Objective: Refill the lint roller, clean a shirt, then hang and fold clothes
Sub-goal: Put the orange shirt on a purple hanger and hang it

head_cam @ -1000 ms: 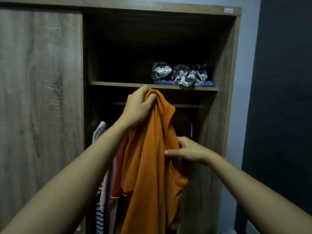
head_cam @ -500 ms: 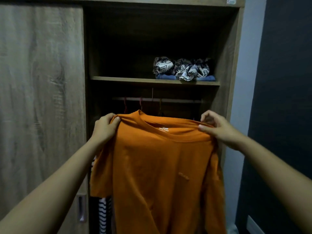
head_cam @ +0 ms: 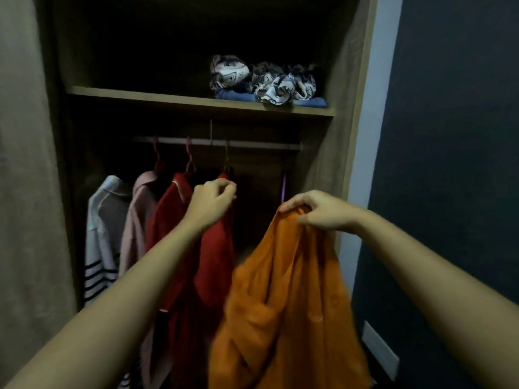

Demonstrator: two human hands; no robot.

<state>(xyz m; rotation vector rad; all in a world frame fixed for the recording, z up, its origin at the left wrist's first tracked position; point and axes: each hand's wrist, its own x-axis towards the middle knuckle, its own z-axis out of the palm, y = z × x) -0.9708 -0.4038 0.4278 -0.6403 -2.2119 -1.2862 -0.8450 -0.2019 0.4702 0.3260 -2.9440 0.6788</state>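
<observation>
Beneath the right hand [head_cam: 317,211], the orange shirt [head_cam: 286,304] is held bunched at its collar, pinched between curled fingers and thumb. Left of that grip, the left hand [head_cam: 213,204] is curled at the red garment's [head_cam: 213,262] top; whether anything is gripped cannot be told. The collar should be held high until a hanger is freed.

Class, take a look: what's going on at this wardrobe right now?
A person stands at an open wardrobe. The right hand grips a bunched orange shirt by its top, so it hangs loose, not yet on the rail. The left hand reaches up to the red garment hanging there, fingers curled at its neck; whether it grips is unclear.
</observation>
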